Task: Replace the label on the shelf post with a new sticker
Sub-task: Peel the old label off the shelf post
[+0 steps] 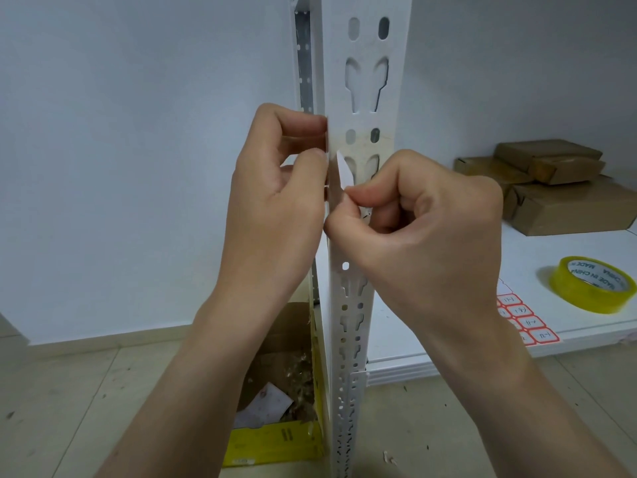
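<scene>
A white perforated shelf post (367, 81) runs up the middle of the view. A patch of yellowish residue crosses it at about hand height. My right hand (424, 229) pinches a small white label (344, 172) between thumb and forefinger, its upper end curled away from the post. My left hand (275, 188) is at the post's left edge, thumb and fingertips curled against that edge. A sheet of red-bordered stickers (527, 322) with handwritten codes lies on the shelf, partly behind my right wrist.
A roll of yellow tape (593, 284) lies on the white shelf board (568, 246) at the right. Brown cardboard boxes (551, 188) are stacked further back. An open carton with scraps (275, 391) stands on the tiled floor left of the post.
</scene>
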`<state>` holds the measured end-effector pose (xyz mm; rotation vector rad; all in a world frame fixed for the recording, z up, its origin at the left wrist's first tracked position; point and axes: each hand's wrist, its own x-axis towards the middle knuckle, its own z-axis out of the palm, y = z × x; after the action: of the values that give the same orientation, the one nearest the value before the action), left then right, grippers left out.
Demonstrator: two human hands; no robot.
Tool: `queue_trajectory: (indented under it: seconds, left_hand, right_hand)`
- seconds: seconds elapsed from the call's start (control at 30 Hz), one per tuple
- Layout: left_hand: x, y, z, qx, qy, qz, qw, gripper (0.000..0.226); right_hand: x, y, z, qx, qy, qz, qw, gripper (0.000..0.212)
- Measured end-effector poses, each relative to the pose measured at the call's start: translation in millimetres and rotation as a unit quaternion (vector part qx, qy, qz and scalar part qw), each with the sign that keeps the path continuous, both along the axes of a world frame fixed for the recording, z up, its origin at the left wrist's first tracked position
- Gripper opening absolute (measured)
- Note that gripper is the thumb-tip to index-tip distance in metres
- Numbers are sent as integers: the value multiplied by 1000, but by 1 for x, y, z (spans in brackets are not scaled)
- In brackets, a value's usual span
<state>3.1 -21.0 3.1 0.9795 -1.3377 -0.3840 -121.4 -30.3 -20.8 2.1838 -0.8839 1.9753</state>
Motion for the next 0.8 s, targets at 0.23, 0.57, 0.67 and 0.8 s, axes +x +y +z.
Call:
queue_trajectory:
  seconds: [0.23, 0.57, 0.67, 0.8]
  left_hand:
    - [0, -1, -1, 4, 0, 8, 1000, 16]
    - [0, -2, -1, -7, -3, 10, 1000, 12]
    - [-4, -1, -3, -1, 2, 13, 1000, 7]
    - [-17, -3, -4, 0, -3, 43, 999, 43]
  right_hand:
    - [1, 3, 0, 2, 3, 12, 1000, 19]
    - [-7, 12, 4, -8, -16, -14, 1000, 24]
    - [-18, 6, 6, -2, -52, -29, 998, 28]
    - [-27, 0, 5, 24, -76, -32, 996, 30]
